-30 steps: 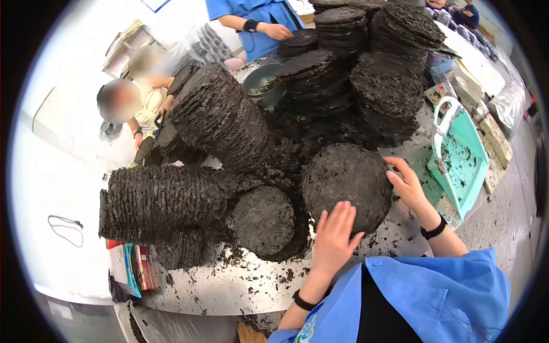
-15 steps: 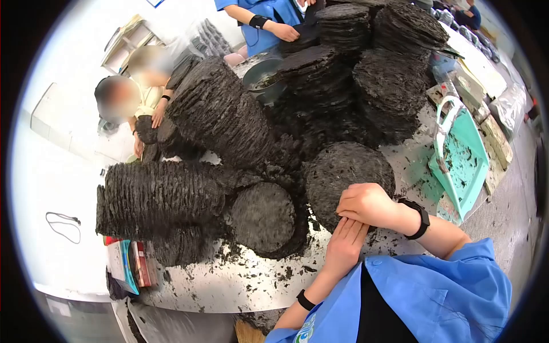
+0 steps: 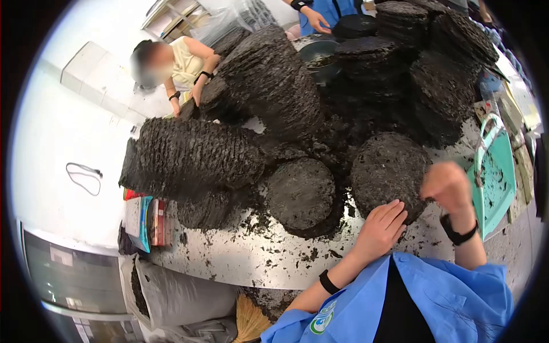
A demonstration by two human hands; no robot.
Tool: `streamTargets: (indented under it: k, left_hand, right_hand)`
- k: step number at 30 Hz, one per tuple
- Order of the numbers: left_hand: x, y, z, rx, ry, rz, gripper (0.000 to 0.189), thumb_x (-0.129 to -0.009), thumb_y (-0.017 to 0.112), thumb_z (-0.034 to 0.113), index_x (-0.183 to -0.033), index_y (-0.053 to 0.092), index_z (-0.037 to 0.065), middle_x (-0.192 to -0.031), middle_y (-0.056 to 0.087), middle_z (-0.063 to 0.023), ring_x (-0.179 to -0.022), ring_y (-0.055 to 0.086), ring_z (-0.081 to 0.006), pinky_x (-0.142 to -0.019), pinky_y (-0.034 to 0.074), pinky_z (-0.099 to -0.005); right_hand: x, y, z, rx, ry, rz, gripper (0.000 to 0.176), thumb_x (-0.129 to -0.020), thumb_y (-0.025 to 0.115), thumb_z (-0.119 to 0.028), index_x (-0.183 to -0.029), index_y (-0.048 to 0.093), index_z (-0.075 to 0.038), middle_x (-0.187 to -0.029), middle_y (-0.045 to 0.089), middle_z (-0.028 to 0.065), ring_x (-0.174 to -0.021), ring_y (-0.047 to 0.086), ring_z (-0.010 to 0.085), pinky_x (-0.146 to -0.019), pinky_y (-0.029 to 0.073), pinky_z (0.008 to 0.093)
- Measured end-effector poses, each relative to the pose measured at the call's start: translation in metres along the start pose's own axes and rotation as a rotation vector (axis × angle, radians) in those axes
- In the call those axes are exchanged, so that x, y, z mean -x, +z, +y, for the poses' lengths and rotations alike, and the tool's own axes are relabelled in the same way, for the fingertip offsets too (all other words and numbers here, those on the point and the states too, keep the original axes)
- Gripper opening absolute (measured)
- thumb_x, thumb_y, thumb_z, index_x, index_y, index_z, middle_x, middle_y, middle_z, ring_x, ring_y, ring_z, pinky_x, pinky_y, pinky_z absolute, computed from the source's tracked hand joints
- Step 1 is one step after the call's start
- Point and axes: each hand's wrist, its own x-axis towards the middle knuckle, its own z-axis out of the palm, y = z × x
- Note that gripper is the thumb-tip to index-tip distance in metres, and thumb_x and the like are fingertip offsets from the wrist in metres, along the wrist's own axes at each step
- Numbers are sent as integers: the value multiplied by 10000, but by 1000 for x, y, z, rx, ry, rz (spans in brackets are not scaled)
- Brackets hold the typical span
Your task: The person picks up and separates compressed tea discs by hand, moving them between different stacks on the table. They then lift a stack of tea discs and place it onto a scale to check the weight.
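In front of me lies a dark round cake of dried seaweed (image 3: 390,171), rough on top. My left hand (image 3: 382,228) lies on its near edge, palm down, fingers stretched out. At the right rim my right hand (image 3: 449,184) is blurred, its fingers curled and pinched together; I cannot tell what is between them. To the left sits a stack of round seaweed cakes (image 3: 301,191), its top face towards me. A long stack lying on its side (image 3: 194,154) is further left.
Taller seaweed stacks (image 3: 271,80) stand behind. A teal dustpan (image 3: 496,177) is at the right, small boxes (image 3: 143,222) at the left. Dark crumbs litter the metal table (image 3: 229,268). One person (image 3: 186,63) handles cakes at the far left; another person's hand (image 3: 315,20) is at the back.
My right hand has left its place beside my left hand and moved to the cake's right rim. My left hand stays at the near edge. The view has shifted.
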Motion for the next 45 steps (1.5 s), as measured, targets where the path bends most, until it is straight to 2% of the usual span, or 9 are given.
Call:
streamTargets:
  k: [1, 2, 4, 6, 11, 21, 25, 33, 45]
  left_hand:
    - [-2, -2, -3, 71, 3, 45, 325, -789, 707, 101, -1091, 646, -4, -1157, 612, -134, -1144, 575, -311, -947, 464, -431]
    - [-3, -7, -5, 140, 7, 85, 315, -793, 707, 97, -1088, 647, 5, -1161, 611, -130, -1156, 571, -305, -945, 463, -420]
    - [-14, -37, -19, -36, -36, 225, 330, -773, 726, 129, -1078, 641, 35, -1149, 612, -124, -1082, 593, -320, -918, 453, -415]
    - [-7, -74, -55, -158, -395, 336, 431, -774, 706, 148, -1163, 589, 7, -1199, 586, -155, -1139, 539, -347, -982, 409, -435]
    - [111, -119, -169, -312, -1097, 397, 719, -817, 746, 252, -1368, 408, -63, -1326, 499, -284, -1231, 497, -381, -1052, 382, -430]
    - [71, -138, -100, 826, -900, 909, 438, -927, 622, 65, -1336, 473, 25, -1212, 570, -68, -1049, 542, -113, -863, 458, -247]
    - [41, -128, -46, 777, -952, 931, 387, -940, 581, 30, -1306, 463, 77, -1058, 586, -19, -908, 566, -77, -711, 496, -218]
    - [43, -114, -6, 970, -748, 1018, 355, -947, 509, -35, -1286, 414, 12, -1122, 565, -70, -1001, 562, -131, -903, 480, -283]
    - [35, -107, -2, 846, -782, 1005, 347, -951, 531, -19, -1280, 422, -13, -1071, 537, -34, -895, 527, -75, -775, 459, -220]
  right_hand:
    - [14, -25, -9, -458, -57, 165, 298, -1003, 441, -301, -780, 446, -103, -777, 441, 31, -705, 474, 177, -660, 432, 324]
    - [17, -28, -25, -445, -112, 406, 305, -1008, 432, -298, -767, 346, -133, -745, 325, 10, -694, 403, 154, -669, 398, 316]
    - [24, -37, -28, -215, -76, 420, 285, -999, 434, -287, -778, 370, -119, -775, 380, 10, -736, 396, 131, -697, 381, 296]
    - [46, -37, -23, 625, 122, 507, 224, -965, 479, -236, -801, 443, -86, -813, 465, 26, -757, 437, 128, -712, 394, 287]
    - [34, 25, 6, 1041, -23, 235, 93, -782, 637, -20, -789, 547, -42, -850, 569, 72, -800, 560, 213, -734, 440, 307]
    - [-36, 110, 29, 1007, -240, -267, 131, -743, 715, -40, -860, 659, -58, -857, 652, 78, -819, 631, 267, -721, 526, 374]
    - [-61, 142, 70, 1041, -392, -265, 109, -758, 711, -95, -856, 673, -65, -868, 651, 47, -822, 627, 246, -722, 526, 356]
    - [-67, 154, 100, 1127, -497, -234, 130, -703, 728, -127, -827, 714, -90, -844, 641, 9, -797, 610, 200, -675, 523, 315]
    - [-63, 157, 101, 1297, -455, -171, 103, -742, 671, -165, -794, 636, -83, -807, 571, 28, -745, 585, 211, -648, 517, 315]
